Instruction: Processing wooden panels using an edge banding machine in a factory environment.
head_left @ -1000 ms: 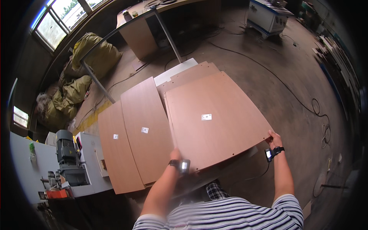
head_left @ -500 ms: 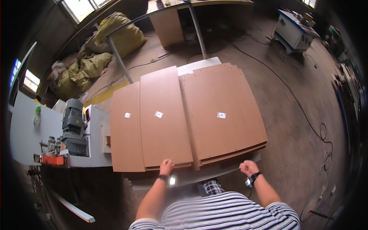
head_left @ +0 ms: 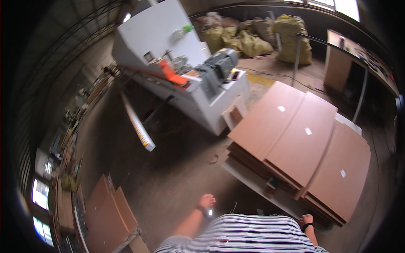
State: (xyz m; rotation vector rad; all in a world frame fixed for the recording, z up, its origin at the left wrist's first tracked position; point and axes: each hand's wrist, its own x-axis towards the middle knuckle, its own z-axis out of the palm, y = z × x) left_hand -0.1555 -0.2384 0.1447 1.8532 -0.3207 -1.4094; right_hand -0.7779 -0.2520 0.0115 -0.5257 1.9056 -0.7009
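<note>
My left hand [head_left: 207, 201] is over the concrete floor, apart from the boards, its fingers curled and nothing seen in them. Low on the right, my right hand [head_left: 306, 219] is loosely closed, also with nothing visible in it. It is nearest the front edge of the stacked brown boards. The stack has a left board [head_left: 270, 110], a middle board [head_left: 304, 139] and a right board [head_left: 339, 168], each bearing a small white label. Under them a pale sheet [head_left: 257, 185] sticks out along the near side.
Left of the stack stands a grey-white machine [head_left: 236, 90] with a dark motor [head_left: 221, 63]. A white bar [head_left: 137, 122] juts from it over the floor. More brown boards [head_left: 107, 215] stand at lower left. Yellowish sacks [head_left: 291, 40] and a workbench [head_left: 337, 67] are at the back.
The view has swung left, so the stack now lies to the right and boards at lower left have appeared. My left hand has come away from the middle board's near edge.
</note>
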